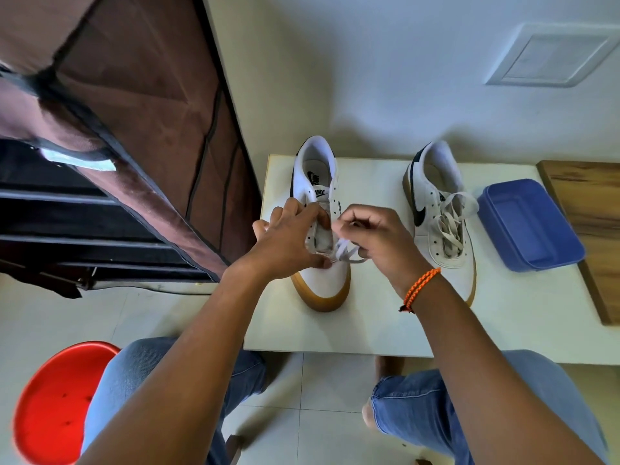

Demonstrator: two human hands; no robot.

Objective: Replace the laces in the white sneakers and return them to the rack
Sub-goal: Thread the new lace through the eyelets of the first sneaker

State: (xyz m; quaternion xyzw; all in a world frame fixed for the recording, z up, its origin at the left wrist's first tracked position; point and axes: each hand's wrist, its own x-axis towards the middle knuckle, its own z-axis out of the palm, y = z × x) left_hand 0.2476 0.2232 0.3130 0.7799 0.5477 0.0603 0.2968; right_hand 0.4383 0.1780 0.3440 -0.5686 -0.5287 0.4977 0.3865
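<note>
At far left a red stool (57,402) stands on the tiled floor (147,313), below a brown fabric-covered rack (141,122) whose dark shelves show through the open front.

To the right of the rack stands a white bench (516,317) that carries both sneakers, toes toward the person. The left sneaker (320,286) has a gum sole and empty upper eyelets. The left hand (288,243) lies over its near-left side, fingers curled around the edge of the eyelet row and thumb pressed at the lowest eyelets, a clenched grip on the shoe's upper. A white lace (347,251) runs across the bottom eyelets just beside that thumb. The right hand (375,236) sits just right of the tongue, its fingers pinched closed on the lace, which loops out below the knuckles toward the toe. So the lace lies between the two grips, touching both. An orange bracelet (421,288) circles the right wrist.

Further right, apart from the hands, the second sneaker (439,216) stands with a loose lace heaped over its tongue. Just beside it lies a blue box (530,226), and beyond that a wooden board (590,209) reaches the right edge.
</note>
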